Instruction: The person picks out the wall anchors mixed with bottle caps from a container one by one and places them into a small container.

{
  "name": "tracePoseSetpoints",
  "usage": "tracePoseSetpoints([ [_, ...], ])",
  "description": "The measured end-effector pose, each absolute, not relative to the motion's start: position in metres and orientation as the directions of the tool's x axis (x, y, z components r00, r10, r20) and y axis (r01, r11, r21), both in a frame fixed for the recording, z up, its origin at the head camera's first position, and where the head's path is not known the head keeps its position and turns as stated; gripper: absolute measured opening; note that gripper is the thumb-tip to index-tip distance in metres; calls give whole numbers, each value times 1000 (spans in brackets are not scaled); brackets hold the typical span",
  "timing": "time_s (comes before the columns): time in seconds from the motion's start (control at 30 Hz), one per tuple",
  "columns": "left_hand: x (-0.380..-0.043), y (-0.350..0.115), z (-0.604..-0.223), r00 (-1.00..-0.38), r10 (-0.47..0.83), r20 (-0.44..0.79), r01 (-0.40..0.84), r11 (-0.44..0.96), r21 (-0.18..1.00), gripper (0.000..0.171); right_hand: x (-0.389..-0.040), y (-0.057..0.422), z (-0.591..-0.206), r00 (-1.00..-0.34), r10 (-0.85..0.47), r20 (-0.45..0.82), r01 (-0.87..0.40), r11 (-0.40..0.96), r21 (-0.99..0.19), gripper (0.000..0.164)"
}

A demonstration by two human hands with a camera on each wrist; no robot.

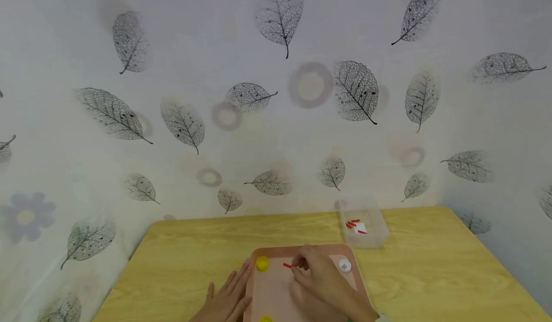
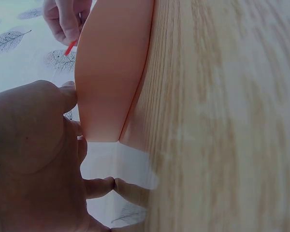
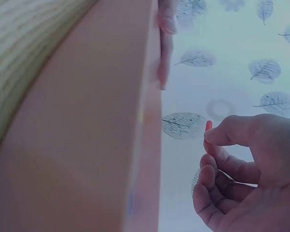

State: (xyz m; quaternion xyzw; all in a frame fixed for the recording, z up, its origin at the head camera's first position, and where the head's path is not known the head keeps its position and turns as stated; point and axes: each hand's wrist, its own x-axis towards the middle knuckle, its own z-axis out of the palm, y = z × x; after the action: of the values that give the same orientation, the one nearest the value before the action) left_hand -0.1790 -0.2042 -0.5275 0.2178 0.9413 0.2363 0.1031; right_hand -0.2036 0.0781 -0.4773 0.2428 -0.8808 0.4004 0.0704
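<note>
Between thumb and index finger, my right hand (image 1: 322, 278) pinches a small thin red strip (image 1: 287, 265) over the pink tray (image 1: 280, 250). In the right wrist view, the end of the red strip (image 3: 209, 125) pokes out past the thumb tip. With fingers straight and spread, my left hand (image 1: 226, 297) lies along the tray's left side, on the wooden table. The left wrist view shows the left thumb and a fingertip right at the tray's rim. Inside the tray, a yellow round piece (image 1: 262, 263) sits at the far left corner and a white round piece (image 1: 344, 265) at the far right.
Behind the tray's right corner stands a clear plastic box (image 1: 376, 238) with several red strips (image 1: 351, 224) and a white piece (image 1: 360, 227) inside. Another yellow piece (image 1: 265, 319) shows at the bottom of the head view. A leaf-patterned wall (image 1: 276, 140) rises behind the wooden table (image 1: 194, 238).
</note>
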Motion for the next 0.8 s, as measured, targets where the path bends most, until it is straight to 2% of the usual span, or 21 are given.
tracePoseSetpoints([
  [0.17,-179,-203,-528,-892,442,-90,348,801,487,63,-202,84,-473,-862,-347,370,-506,551,-664,10],
  [0.3,-177,-203,-529,-884,455,-104,373,822,430,65,-201,88,-470,-845,-330,421,-535,534,-655,14],
  [0.53,-179,-200,-530,-897,429,-109,340,825,451,63,-206,100,-462,-790,-257,557,-574,630,-523,20],
  [0.7,-178,-201,-530,-894,437,-102,356,830,429,63,-211,108,-453,-812,-252,526,-567,558,-607,21],
  [0.8,-178,-201,-529,-895,433,-106,350,830,433,63,-213,113,-450,-817,-236,527,-556,567,-608,21],
])
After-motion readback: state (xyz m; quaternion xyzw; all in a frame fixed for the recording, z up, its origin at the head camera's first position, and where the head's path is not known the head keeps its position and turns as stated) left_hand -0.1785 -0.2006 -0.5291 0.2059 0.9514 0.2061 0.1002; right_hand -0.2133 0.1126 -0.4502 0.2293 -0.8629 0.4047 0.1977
